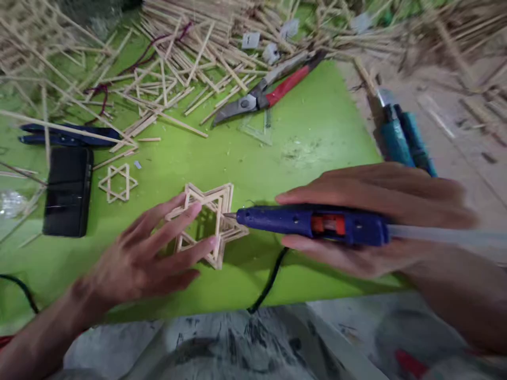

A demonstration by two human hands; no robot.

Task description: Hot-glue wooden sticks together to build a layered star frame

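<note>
A layered six-pointed star (222,250) made of thin wooden sticks lies on the green tabletop (317,142). My left hand (154,250) rests over its left side, fingers spread, with fingertips on the sticks. In my right hand (380,200) is a blue glue gun (273,219), gripped between thumb and fingers. Its metal nozzle points left and reaches the star's right inner part; whether it touches the wood I cannot tell. A clear glue stick (431,234) sticks out of the gun's back end, and a black cord (271,279) runs down from beneath it.
A smaller stick star (118,183) lies left, beside a black phone (68,191) and dark blue pliers (71,135). Red-handled pruning shears (269,87) and a clear set square (257,126) lie beyond. Piles of sticks (190,58) cover the back. Teal-handled tools (400,137) stand right.
</note>
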